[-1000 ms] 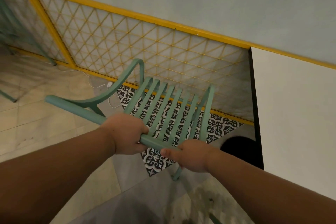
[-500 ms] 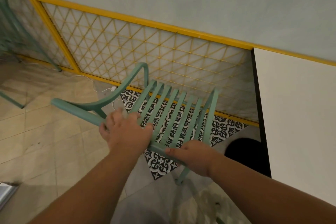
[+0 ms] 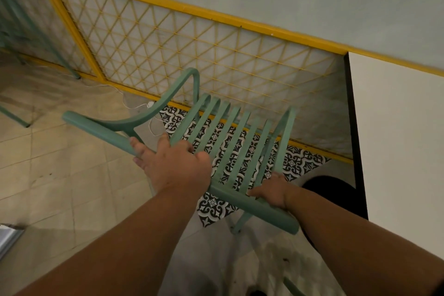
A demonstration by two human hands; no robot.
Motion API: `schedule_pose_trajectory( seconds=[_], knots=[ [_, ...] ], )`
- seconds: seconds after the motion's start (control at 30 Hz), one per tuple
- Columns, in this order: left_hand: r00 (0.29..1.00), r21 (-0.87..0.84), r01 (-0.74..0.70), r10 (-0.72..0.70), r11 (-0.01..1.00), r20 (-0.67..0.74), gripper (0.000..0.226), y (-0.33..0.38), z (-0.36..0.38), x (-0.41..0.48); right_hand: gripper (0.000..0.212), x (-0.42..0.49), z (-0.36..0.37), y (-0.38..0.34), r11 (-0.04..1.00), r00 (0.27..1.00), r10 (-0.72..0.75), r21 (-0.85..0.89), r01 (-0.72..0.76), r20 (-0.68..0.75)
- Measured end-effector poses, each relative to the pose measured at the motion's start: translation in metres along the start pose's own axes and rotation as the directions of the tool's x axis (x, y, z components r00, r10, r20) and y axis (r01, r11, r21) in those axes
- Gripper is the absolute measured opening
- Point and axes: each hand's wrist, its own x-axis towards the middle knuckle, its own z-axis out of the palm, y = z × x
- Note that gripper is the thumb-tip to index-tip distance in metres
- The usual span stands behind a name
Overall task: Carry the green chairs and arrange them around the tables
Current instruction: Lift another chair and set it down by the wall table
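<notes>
- Green chair [image 3: 259,209] sits just left of the white surface [image 3: 396,139], seen from above and behind. Its top rail runs slantwise across the middle of the view, and its slats and armrest reach away toward the yellow lattice panel [image 3: 216,55] along the wall.
- Left hand [image 3: 173,166] lies over the top rail near its middle. Its fingers [image 3: 137,146] are spread and only loosely bent across the rail, not wrapped round it.
- Right hand [image 3: 271,191] grips the same rail nearer its right end, fingers curled under it and thumb on top.
- The right end of the rail comes near the black edge of the surface, with a narrow strip of floor between them. A dark round base [image 3: 336,197] sits on the floor under that edge.
- A black-and-white patterned tile [image 3: 298,163] shows through the slats, beneath the chair and against the foot of the panel.
- Beige floor tiles [image 3: 60,175] spread out to the left of the chair.
- A white cable [image 3: 134,106] lies by the panel, another green chair frame [image 3: 16,19] stands at the far left, and a metal object [image 3: 7,235] pokes in at the lower left corner.
</notes>
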Motion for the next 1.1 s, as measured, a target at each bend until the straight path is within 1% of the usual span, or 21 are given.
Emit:
schedule_pose_trajectory(
  seconds=[0.07, 0.1, 0.2, 0.3, 0.33, 0.43, 0.47, 0.5, 0.57, 0.6, 0.67, 0.7, 0.77, 0.83, 0.9, 0.97, 1.03, 1.1],
  knots=[
    [1.000, 0.006, -0.002, 0.001, 1.000, 0.022, 0.057, 0.001, -0.002, 0.000, 0.080, 0.009, 0.001, -0.003, 0.998, 0.999, 0.043, -0.046, -0.042, 0.032],
    [1.000, -0.002, 0.010, -0.010, 1.000, 0.020, 0.054, 0.001, -0.004, -0.001, 0.086, 0.010, 0.003, -0.004, 0.996, 0.997, 0.067, -0.067, -0.064, 0.047],
    [1.000, -0.045, 0.016, -0.015, 0.999, 0.022, 0.049, 0.002, -0.012, -0.003, 0.120, 0.012, 0.002, -0.010, 0.987, 0.998, 0.030, -0.158, -0.022, 0.051],
    [1.000, -0.060, 0.014, -0.013, 0.998, 0.021, 0.048, 0.000, -0.016, -0.002, 0.129, 0.022, 0.005, -0.005, 0.989, 0.997, 0.046, -0.141, -0.036, 0.068],
    [1.000, -0.074, 0.015, -0.013, 0.997, 0.026, 0.046, 0.000, -0.017, -0.002, 0.128, 0.018, 0.004, -0.007, 0.991, 0.997, 0.048, -0.126, -0.039, 0.066],
    [1.000, -0.106, 0.000, 0.001, 0.994, 0.009, 0.040, -0.001, -0.022, -0.001, 0.106, 0.006, 0.003, -0.012, 0.997, 0.997, 0.070, 0.036, -0.071, 0.029],
    [1.000, -0.114, -0.012, 0.012, 0.993, 0.003, 0.039, -0.003, -0.021, 0.001, 0.105, 0.006, 0.005, -0.012, 0.995, 0.998, 0.066, 0.073, -0.067, 0.015],
    [1.000, -0.115, -0.025, 0.025, 0.993, 0.001, 0.040, -0.006, -0.019, 0.005, 0.110, 0.007, 0.008, -0.013, 0.992, 0.997, 0.076, 0.102, -0.078, 0.024],
    [0.998, -0.080, -0.060, 0.059, 0.995, -0.015, 0.049, -0.015, -0.013, 0.015, 0.133, 0.011, 0.014, -0.016, 0.987, 0.996, 0.084, 0.136, -0.088, 0.036],
    [0.997, -0.064, -0.077, 0.075, 0.995, -0.035, 0.054, -0.019, -0.010, 0.020, 0.141, 0.015, 0.020, -0.016, 0.985, 0.996, 0.086, 0.147, -0.090, 0.037],
    [0.994, -0.050, -0.101, 0.098, 0.994, -0.051, 0.056, -0.028, -0.005, 0.034, 0.154, 0.021, 0.030, -0.019, 0.975, 0.994, 0.106, 0.193, -0.111, 0.036],
    [0.992, -0.035, -0.116, 0.114, 0.993, -0.048, 0.056, -0.033, -0.002, 0.041, 0.156, 0.020, 0.034, -0.022, 0.962, 0.992, 0.121, 0.240, -0.128, 0.042],
    [0.986, 0.011, -0.163, 0.163, 0.987, -0.022, 0.055, -0.043, 0.000, 0.053, 0.141, 0.010, 0.040, -0.033, 0.936, 0.989, 0.147, 0.319, -0.147, 0.024],
    [0.980, 0.026, -0.201, 0.201, 0.979, -0.007, 0.048, -0.050, -0.002, 0.060, 0.131, 0.003, 0.042, -0.042, 0.927, 0.988, 0.156, 0.343, -0.152, 0.017],
    [0.965, 0.030, -0.259, 0.260, 0.965, -0.021, 0.043, -0.054, -0.012, 0.060, 0.116, -0.007, 0.044, -0.053, 0.934, 0.990, 0.139, 0.328, -0.139, 0.024],
    [0.950, 0.027, -0.310, 0.311, 0.950, -0.035, 0.044, -0.057, -0.025, 0.060, 0.099, -0.023, 0.045, -0.066, 0.953, 0.992, 0.126, 0.275, -0.127, 0.020],
    [0.936, 0.025, -0.349, 0.350, 0.937, -0.029, 0.043, -0.064, -0.030, 0.066, 0.095, -0.033, 0.050, -0.077, 0.954, 0.991, 0.129, 0.272, -0.129, 0.017],
    [0.928, 0.045, -0.371, 0.372, 0.927, 0.008, 0.048, -0.071, -0.030, 0.076, 0.093, -0.035, 0.055, -0.085, 0.954, 0.990, 0.139, 0.262, -0.144, 0.039]
  ],
)
